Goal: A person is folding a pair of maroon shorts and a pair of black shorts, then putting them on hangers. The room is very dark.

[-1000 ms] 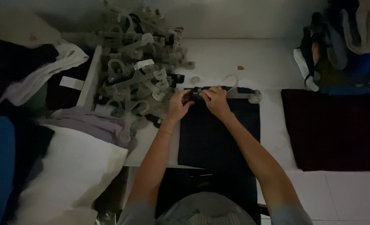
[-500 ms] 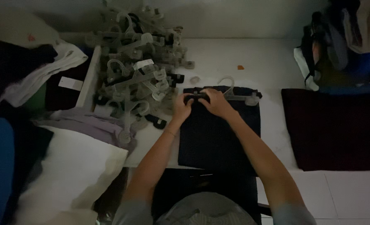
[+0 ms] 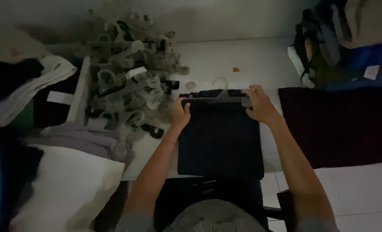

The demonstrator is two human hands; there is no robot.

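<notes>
The left hand (image 3: 180,112) grips the left end of a grey clip hanger (image 3: 219,99), fingers curled over the bar and the cloth under it. The right hand (image 3: 257,103) grips the right end, fingers pressed together around the clip there; the clip itself is covered by the fingers, so its state cannot be told. The hanger lies across the top edge of a folded dark garment (image 3: 220,139), and its hook points toward the far edge of the white table (image 3: 242,60).

The garment lies flat at the near edge of the table, between the two forearms. Its near edge blends with the dark clothing of the person below it, and the line between them is hard to make out.

A pile of grey hangers (image 3: 128,86) covers the far left part of the table, just beside the left hand. Single hangers in the pile cannot be counted. A dark red cloth (image 3: 337,124) lies at the right edge, apart from the garment. Stacked clothes (image 3: 23,90) at the left edge and bags (image 3: 345,38) at the far right corner are cut off by the frame. A small orange object (image 3: 236,69) on the table beyond the hanger is too small to identify. The scene is dim throughout.
</notes>
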